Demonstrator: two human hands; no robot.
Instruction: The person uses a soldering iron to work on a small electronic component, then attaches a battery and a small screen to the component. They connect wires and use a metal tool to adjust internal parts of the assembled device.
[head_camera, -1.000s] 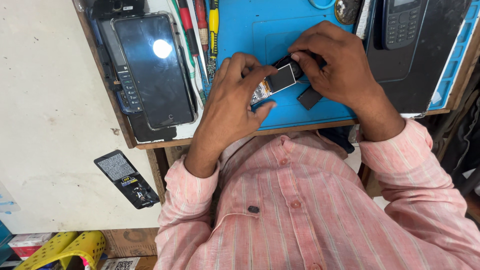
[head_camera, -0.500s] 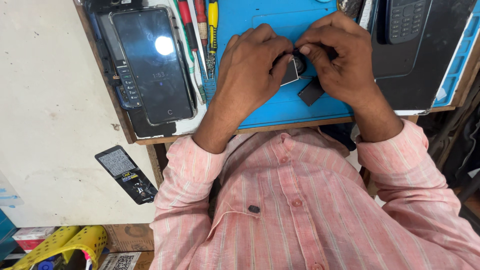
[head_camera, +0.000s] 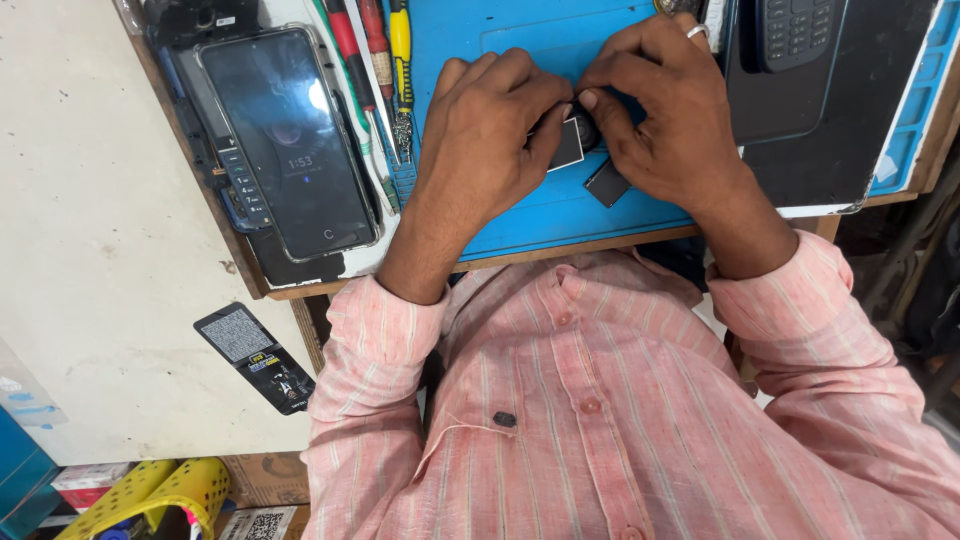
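Note:
Both my hands meet over a blue work mat (head_camera: 470, 30) on a small wooden bench. My left hand (head_camera: 490, 130) and my right hand (head_camera: 665, 110) together grip a small dark phone (head_camera: 570, 140) with a pale screen, fingers curled over it so most of it is hidden. A small dark rectangular part (head_camera: 606, 184) lies on the mat just under my right hand.
A large smartphone (head_camera: 288, 140) with a lit screen lies left of the mat over other phones. Screwdrivers (head_camera: 375, 50) lie between it and the mat. A keypad phone (head_camera: 793, 30) rests on a black panel (head_camera: 830, 120) at right. A dark card (head_camera: 255, 357) lies on the floor.
My hands have closed in over the small phone and carried it slightly up the mat. One second ago its screen showed plainly; now my fingers cover most of it.

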